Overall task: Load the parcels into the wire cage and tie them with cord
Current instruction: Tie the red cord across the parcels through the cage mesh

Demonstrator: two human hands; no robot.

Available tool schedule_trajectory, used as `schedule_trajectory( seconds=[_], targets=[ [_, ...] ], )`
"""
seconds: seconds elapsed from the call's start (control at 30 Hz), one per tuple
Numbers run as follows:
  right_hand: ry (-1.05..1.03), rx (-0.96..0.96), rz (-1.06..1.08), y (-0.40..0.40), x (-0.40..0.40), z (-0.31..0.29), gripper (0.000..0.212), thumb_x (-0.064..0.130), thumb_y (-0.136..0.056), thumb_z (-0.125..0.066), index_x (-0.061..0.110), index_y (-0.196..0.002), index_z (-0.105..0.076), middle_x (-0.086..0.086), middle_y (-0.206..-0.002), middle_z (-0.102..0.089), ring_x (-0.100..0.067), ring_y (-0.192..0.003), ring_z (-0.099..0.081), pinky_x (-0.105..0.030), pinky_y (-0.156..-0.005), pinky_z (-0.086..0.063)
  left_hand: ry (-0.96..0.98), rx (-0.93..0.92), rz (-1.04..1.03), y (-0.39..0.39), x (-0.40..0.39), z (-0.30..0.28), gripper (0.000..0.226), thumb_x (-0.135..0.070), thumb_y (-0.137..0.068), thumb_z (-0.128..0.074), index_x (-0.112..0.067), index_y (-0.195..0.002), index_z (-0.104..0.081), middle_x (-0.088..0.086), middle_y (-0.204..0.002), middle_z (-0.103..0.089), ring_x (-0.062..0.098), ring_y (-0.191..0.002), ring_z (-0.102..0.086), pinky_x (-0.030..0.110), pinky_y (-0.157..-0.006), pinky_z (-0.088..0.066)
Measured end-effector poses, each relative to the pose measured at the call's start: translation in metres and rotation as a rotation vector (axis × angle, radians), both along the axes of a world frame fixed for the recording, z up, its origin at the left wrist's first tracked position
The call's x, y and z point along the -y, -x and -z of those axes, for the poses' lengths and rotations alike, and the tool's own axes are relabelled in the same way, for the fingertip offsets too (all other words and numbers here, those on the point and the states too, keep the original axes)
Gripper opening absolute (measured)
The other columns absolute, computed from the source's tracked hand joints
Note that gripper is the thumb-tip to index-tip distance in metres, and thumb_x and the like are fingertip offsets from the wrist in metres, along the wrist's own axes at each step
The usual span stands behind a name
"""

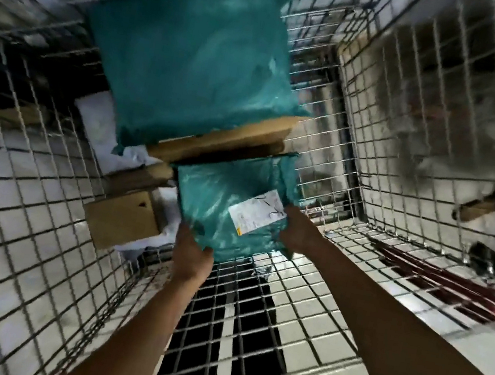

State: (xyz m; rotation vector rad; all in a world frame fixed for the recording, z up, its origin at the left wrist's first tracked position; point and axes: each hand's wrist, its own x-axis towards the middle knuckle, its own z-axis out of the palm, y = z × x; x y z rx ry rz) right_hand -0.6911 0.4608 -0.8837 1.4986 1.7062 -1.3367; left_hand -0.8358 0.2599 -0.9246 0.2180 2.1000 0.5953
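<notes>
Hands reach down together into the wire cage [358, 160], and both hold one small teal parcel [220, 205] between them. The left hand [192, 252] grips the near left corner of this parcel, with the fingers curled under its edge. The right hand [297, 231] grips the right side, just beside the white label [256, 215] that is stuck on the top face; the thumb lies close to the label. The parcel is inside the cage, low down, and its far edge is close to a flat brown carton [227, 141]. A larger teal parcel [192, 60] lies over the far part of this carton and leans toward the back wall of the cage. To the left of the held parcel there is a small cardboard box [121, 218], and some white plastic packages [97, 119] lie around and under it. If the held parcel already rests on something, I cannot tell. Outside the right wall, on the pale tiled floor [324, 328], lie some red rods [452, 287], blurred. The cage mesh near the camera is also blurred.
</notes>
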Motion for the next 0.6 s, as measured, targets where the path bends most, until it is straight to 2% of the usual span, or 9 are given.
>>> schedule_trajectory(
  seconds=[0.07,0.13,0.23,0.3,0.4,0.43,0.5,0.53,0.6],
  targets=[
    [-0.016,0.019,-0.071,-0.002,-0.01,-0.043,0.058,0.009,-0.088,-0.067,0.012,-0.144,-0.053,-0.016,-0.145,-0.056,-0.03,-0.127,-0.058,-0.026,-0.1,-0.045,0.003,-0.06,0.086,-0.02,-0.029,-0.047,0.067,-0.003,-0.086,-0.069,-0.013,-0.148,-0.048,0.009,-0.151,-0.05,0.026,-0.14,-0.047,0.037,-0.116,-0.04],
    [-0.19,-0.101,-0.035,-0.007,-0.011,-0.099,0.052,0.013,-0.09,-0.064,0.016,-0.141,-0.059,-0.013,-0.145,-0.057,-0.029,-0.131,-0.055,-0.033,-0.11,-0.045,-0.116,0.008,0.201,-0.045,-0.05,-0.082,0.058,-0.015,-0.094,-0.063,-0.008,-0.149,-0.047,0.008,-0.158,-0.042,0.024,-0.148,-0.038,0.033,-0.122,-0.028],
    [-0.677,-0.257,0.07,-0.045,-0.001,-0.18,0.045,0.024,-0.091,-0.062,0.019,-0.135,-0.063,-0.007,-0.146,-0.056,-0.028,-0.141,-0.046,-0.043,-0.119,-0.038,-0.162,0.191,0.366,-0.086,-0.082,-0.107,0.035,-0.024,-0.098,-0.06,-0.02,-0.132,-0.064,0.008,-0.139,-0.063,0.024,-0.133,-0.056,0.036,-0.113,-0.043],
    [-0.94,-0.233,0.262,-0.092,0.016,-0.222,0.041,0.015,-0.094,-0.066,0.014,-0.134,-0.062,-0.007,-0.151,-0.051,-0.027,-0.147,-0.039,-0.04,-0.122,-0.031,-0.172,0.359,0.444,-0.116,-0.102,-0.128,0.025,-0.023,-0.101,-0.062,-0.031,-0.124,-0.066,0.0,-0.123,-0.07,0.021,-0.118,-0.066,0.031,-0.1,-0.051],
    [-1.255,-0.094,0.635,-0.165,0.049,-0.253,0.036,0.006,-0.092,-0.064,0.005,-0.128,-0.06,-0.014,-0.138,-0.056,-0.032,-0.133,-0.05,-0.048,-0.113,-0.041,-0.251,0.513,0.566,-0.158,-0.125,-0.159,0.035,-0.033,-0.101,-0.063,-0.032,-0.135,-0.061,-0.012,-0.134,-0.061,0.007,-0.12,-0.059,0.033,-0.106,-0.048],
    [-1.262,-0.047,0.759,-0.186,0.06,-0.252,0.038,0.008,-0.092,-0.062,0.006,-0.129,-0.057,-0.011,-0.135,-0.055,-0.032,-0.129,-0.051,-0.052,-0.109,-0.043,-0.289,0.531,0.613,-0.171,-0.132,-0.169,0.04,-0.034,-0.1,-0.063,-0.031,-0.14,-0.058,-0.017,-0.137,-0.055,0.004,-0.125,-0.053,0.031,-0.111,-0.043],
    [-1.089,-0.018,1.0,-0.215,0.074,-0.244,0.041,0.016,-0.097,-0.06,0.02,-0.137,-0.05,0.002,-0.142,-0.05,-0.024,-0.129,-0.052,-0.053,-0.109,-0.044,-0.401,0.471,0.708,-0.19,-0.146,-0.181,0.048,-0.031,-0.1,-0.064,-0.03,-0.147,-0.053,-0.019,-0.145,-0.05,-0.003,-0.132,-0.044,0.022,-0.114,-0.035],
    [-0.935,-0.04,1.097,-0.221,0.075,-0.24,0.042,0.02,-0.1,-0.06,0.027,-0.139,-0.047,0.011,-0.145,-0.049,-0.014,-0.129,-0.053,-0.05,-0.111,-0.044,-0.435,0.436,0.74,-0.197,-0.154,-0.187,0.051,-0.029,-0.1,-0.064,-0.031,-0.149,-0.049,-0.019,-0.147,-0.048,-0.007,-0.131,-0.041,0.018,-0.113,-0.032],
    [-0.66,-0.137,1.159,-0.226,0.073,-0.234,0.042,0.023,-0.104,-0.057,0.035,-0.143,-0.046,0.019,-0.149,-0.047,0.018,-0.121,-0.05,-0.037,-0.112,-0.041,-0.472,0.412,0.782,-0.208,-0.171,-0.193,0.058,-0.026,-0.1,-0.064,-0.036,-0.153,-0.042,-0.021,-0.15,-0.045,-0.009,-0.131,-0.04,0.013,-0.11,-0.032]
  ],
)
